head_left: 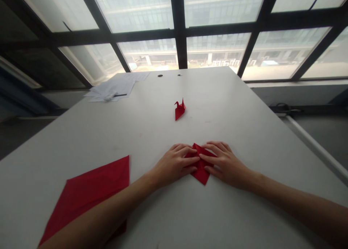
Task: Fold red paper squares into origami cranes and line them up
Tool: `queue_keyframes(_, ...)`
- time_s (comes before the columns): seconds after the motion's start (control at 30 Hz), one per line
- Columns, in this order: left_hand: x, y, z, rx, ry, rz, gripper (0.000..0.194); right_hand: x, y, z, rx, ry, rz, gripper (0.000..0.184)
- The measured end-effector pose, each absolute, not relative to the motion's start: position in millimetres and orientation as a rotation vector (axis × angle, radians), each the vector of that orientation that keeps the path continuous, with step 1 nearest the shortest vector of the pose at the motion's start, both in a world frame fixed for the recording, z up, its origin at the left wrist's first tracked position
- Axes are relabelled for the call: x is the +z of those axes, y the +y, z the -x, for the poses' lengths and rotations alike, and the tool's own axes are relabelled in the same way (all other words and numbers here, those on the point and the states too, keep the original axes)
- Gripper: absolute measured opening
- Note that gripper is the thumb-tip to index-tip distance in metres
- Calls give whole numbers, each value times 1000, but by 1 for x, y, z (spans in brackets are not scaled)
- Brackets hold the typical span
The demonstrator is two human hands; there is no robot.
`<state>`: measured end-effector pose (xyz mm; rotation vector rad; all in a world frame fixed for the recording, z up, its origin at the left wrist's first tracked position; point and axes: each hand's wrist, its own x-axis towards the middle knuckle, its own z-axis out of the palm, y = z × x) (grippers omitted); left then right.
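Two hands rest on one folded red paper [201, 166], their fingers [208, 158] spread and lightly bent, lying over it rather than pinching. The left hand [174, 162] reaches in from the left, the right hand [225, 163] from the right, equally near, index fingertips almost meeting above its middle. The paper lies directly beneath them, roughly a diamond; its longer visible line runs away from the person, across the fingers, far corner tipped slightly left. Its side corners are mostly covered. Beyond, on the white counter [233, 118], stands a small red paper crane [179, 111]; a larger red sheet [98, 187] lies left, partly behind the left forearm [108, 214].
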<state>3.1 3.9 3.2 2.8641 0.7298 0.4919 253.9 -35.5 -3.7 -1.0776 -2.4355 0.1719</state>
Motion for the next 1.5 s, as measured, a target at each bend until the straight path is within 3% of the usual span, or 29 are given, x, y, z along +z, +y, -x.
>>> queue_keyframes(0.5, 11, -4, -10, 456, 704, -2898, 27, -8, -34, -254, 308, -2276, 1213, 47)
queue_keyframes(0.67, 8, -1, -8, 498, 710, -2794, 30, -10, -33, -255, 288, -2276, 1192, 32)
queue_keyframes(0.87, 2, 1, -5, 557, 663, -2709, 24, -9, -34, -256, 262, -2321, 1188, 29)
queue_keyframes(1.17, 2, -1, -7, 557, 662, -2717, 32, -7, -36, -254, 242, -2353, 1173, 33)
queue_keyframes(1.33, 4, 1, -6, 505, 627, -2731, 27, -4, -36, -255, 344, -2329, 1164, 23)
queue_keyframes(1.5, 5, 2, -5, 504, 600, -2738, 28, -11, -32, -258, 360, -2205, 1210, 32)
